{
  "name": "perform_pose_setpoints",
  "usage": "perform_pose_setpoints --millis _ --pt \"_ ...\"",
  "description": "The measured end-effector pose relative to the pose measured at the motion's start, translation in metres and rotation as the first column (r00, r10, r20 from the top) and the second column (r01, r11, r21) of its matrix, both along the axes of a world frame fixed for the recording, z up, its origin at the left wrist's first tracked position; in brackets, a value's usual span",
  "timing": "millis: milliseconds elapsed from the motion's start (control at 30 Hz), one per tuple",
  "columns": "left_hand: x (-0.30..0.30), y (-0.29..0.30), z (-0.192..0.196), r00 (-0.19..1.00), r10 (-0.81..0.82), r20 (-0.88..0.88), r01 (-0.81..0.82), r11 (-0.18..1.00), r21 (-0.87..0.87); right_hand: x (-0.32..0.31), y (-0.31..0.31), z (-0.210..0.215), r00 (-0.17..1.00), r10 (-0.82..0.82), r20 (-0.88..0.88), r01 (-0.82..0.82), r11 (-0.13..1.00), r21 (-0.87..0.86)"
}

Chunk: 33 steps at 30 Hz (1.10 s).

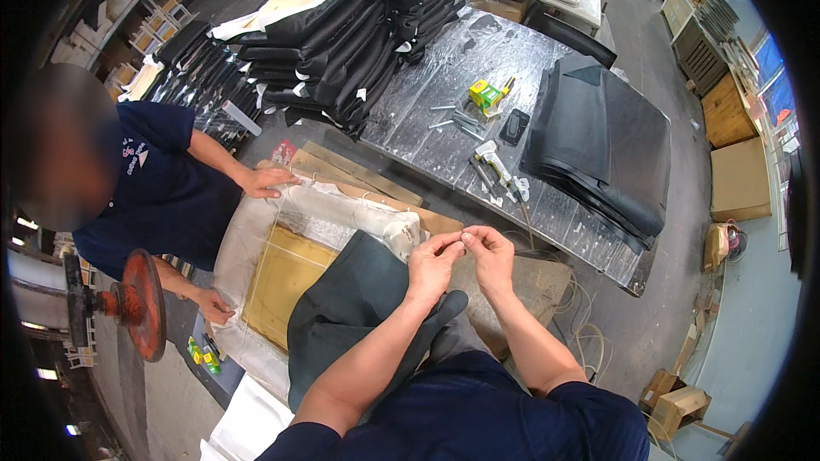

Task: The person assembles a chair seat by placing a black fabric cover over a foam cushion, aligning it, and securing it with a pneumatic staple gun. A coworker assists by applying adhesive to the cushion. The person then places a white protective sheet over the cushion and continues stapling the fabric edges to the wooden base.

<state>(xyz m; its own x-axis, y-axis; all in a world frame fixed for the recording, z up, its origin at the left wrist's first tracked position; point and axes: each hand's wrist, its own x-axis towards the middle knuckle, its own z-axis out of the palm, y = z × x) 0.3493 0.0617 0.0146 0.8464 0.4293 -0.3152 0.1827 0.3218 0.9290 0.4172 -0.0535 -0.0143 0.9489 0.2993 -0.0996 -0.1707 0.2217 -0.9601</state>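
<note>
My left hand [433,270] and my right hand [491,261] meet in front of me, fingertips pinched together. Whatever they hold between them is too small to make out. Below and to the left of my hands, a dark grey sheet of leather-like material [346,294] drapes over a padded frame and toward my lap. The frame's padded rim [320,205] is wrapped in whitish cloth, around a tan panel [290,269] crossed by thin cord. Across from me, a co-worker rests one hand [269,181] on the rim's far corner and the other hand [213,305] at its left side.
A plastic-covered table [427,111] bears a staple gun [500,166], a green-yellow box [485,96], a black phone-like object [514,126] and folded black sheets [606,137]. Stacked black pieces [333,60] rise behind. Left stands a red disc [143,305]; hoses [589,324] lie right.
</note>
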Motion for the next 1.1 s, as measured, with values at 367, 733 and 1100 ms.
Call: perform_pose_setpoints --millis 367,733,1100 --pt "-0.002 0.007 0.015 0.993 0.026 -0.116 -0.062 0.947 -0.314 -0.023 -0.011 0.035 0.843 0.126 0.523 0.099 0.92 -0.38" --pt "-0.007 -0.004 0.028 0.983 -0.114 -0.142 0.07 0.958 -0.279 0.019 -0.009 0.021 0.97 0.239 0.044 -0.239 0.971 -0.015" --pt "-0.022 -0.04 0.017 0.88 -0.469 -0.078 0.448 0.873 -0.192 0.012 -0.002 0.007 0.974 0.218 -0.055 -0.218 0.976 0.011"
